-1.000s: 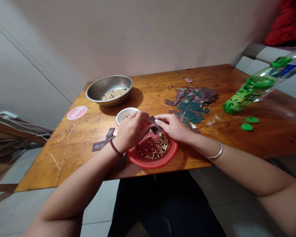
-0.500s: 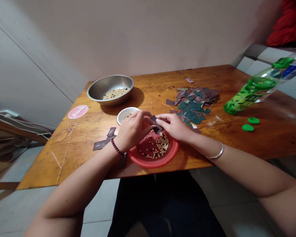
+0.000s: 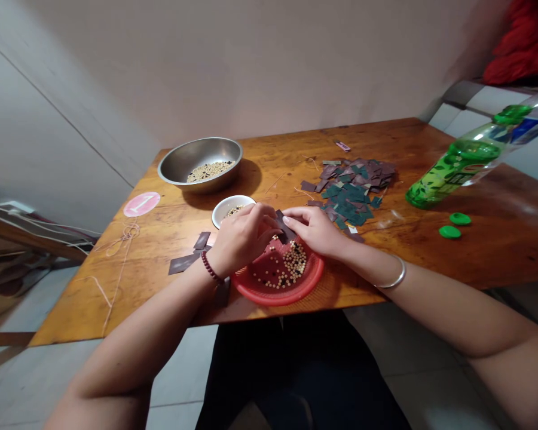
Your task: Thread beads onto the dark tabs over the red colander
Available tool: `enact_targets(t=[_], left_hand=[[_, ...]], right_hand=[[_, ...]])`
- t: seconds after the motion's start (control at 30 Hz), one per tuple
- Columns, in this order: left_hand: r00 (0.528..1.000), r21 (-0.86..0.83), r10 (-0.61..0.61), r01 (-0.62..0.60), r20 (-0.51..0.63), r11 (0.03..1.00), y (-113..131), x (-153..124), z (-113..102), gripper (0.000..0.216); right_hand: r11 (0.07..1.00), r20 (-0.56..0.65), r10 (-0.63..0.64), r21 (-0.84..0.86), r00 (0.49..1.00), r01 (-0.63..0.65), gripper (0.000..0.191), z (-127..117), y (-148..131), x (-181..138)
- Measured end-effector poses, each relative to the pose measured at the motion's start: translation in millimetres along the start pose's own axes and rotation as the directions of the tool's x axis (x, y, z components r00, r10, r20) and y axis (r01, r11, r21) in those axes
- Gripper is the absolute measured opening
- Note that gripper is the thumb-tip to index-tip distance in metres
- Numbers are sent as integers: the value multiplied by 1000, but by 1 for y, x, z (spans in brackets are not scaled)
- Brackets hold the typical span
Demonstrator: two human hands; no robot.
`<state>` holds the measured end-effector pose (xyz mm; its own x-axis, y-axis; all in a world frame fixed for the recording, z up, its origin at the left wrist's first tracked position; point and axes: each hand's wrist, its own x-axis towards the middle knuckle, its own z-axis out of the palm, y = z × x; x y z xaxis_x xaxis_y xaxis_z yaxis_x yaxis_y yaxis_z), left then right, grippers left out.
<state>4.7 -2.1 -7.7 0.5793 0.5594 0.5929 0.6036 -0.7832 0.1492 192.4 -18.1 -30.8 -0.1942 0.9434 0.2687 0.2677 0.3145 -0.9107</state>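
Observation:
My right hand (image 3: 311, 227) pinches a small dark brown rectangular patch (image 3: 285, 229) between thumb and fingers, above the far rim of a red mesh basket (image 3: 278, 298). Close beside it, the fingers of my left hand (image 3: 247, 230) are curled and pinched together over the basket; whatever is in them is hidden. Pale and black beads (image 3: 293, 263) lie in the basket, mostly on its right side. Just behind my left hand stands a white bowl (image 3: 216, 214), partly covered, with similar beads in it. Dark patches (image 3: 183, 263) lie left of my wrist.
A steel bowl (image 3: 170, 176) of beads stands at the back left. Brown and green patches (image 3: 352, 194) are heaped right of centre. A green bottle (image 3: 452, 170) and green caps (image 3: 451, 232) are farther right. String (image 3: 128, 233) and a round pink label (image 3: 141, 204) lie at left.
My left fingers have come off the patch's upper end and turned down toward the beads. The patch remains in my right hand, more of it showing.

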Motion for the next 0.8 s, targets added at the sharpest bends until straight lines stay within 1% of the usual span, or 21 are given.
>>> enact_targets(t=[0.13,0.23,0.27,0.4,0.43,0.53,0.7,0.8], left_hand=[[998,6,-51,51,-25,999,1,1,-1,27],[999,-31,-28,29,44,999,2,2,-2,28],[999,-25,-21,23,50,999,2,2,-3,28],[1000,103,-16,18,-21,995,2,1,-2,24],[1000,120,-6,9,-23,993,1,1,-2,24],[1000,108,15,-17,18,994,2,0,-2,26],[1000,140,-7,5,13,990,3,0,-2,21],[999,105,12,-16,38,994,3,0,-2,25]], right_hand=[[1000,5,13,-2,1000,-13,23,0,0,0],[1000,4,9,-7,1000,-9,23,0,1,0],[1000,2,8,-6,1000,-8,23,0,1,0],[1000,-8,17,-1,1000,-17,23,0,2,0],[1000,-11,16,2,1000,-16,23,0,2,0],[1000,-16,10,10,1000,-10,23,0,2,1],[1000,2,19,22,1000,-19,24,0,0,1],[999,4,13,39,1000,-14,23,1,-2,0]])
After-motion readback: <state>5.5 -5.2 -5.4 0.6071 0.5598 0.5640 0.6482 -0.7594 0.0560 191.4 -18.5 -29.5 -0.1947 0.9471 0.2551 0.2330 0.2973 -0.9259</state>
